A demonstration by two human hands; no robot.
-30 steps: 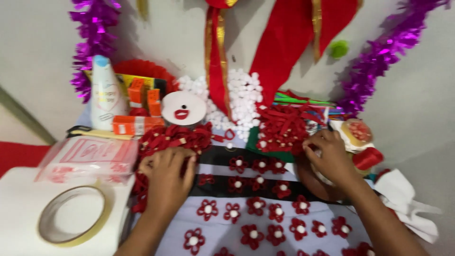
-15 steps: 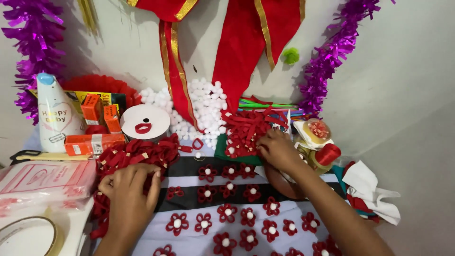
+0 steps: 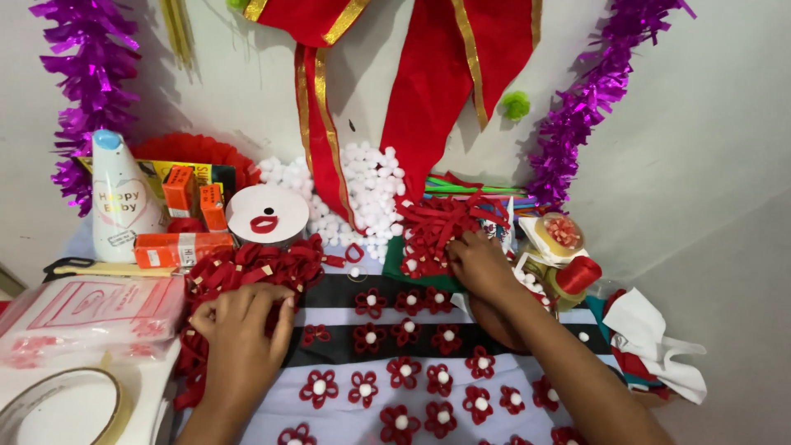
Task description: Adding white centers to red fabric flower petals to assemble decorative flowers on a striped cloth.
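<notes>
My left hand point(image 3: 243, 334) rests palm down at the left edge of a black and white striped cloth point(image 3: 338, 416), fingers curled against a heap of red ribbon loops point(image 3: 247, 268). My right hand point(image 3: 478, 264) reaches into a pile of red ribbon pieces point(image 3: 441, 227) farther back, fingers closed among them; what it grips is hidden. Several red ribbon flowers with white bead centres point(image 3: 404, 371) lie in rows on the cloth between my arms.
White pompoms point(image 3: 362, 194) are heaped at the back by a red and gold bow point(image 3: 428, 74). A white tube point(image 3: 119, 198), orange boxes point(image 3: 181, 247), a white ribbon spool point(image 3: 265, 214), a tape roll point(image 3: 62, 408), a plastic bag point(image 3: 91, 313) sit left; thread spool point(image 3: 577, 276), white cloth point(image 3: 659, 342) right.
The view has tilted and shifted so the table sits lower and more to the right. My left hand moved slightly toward the ribbon loops; my right hand stays in the red pile.
</notes>
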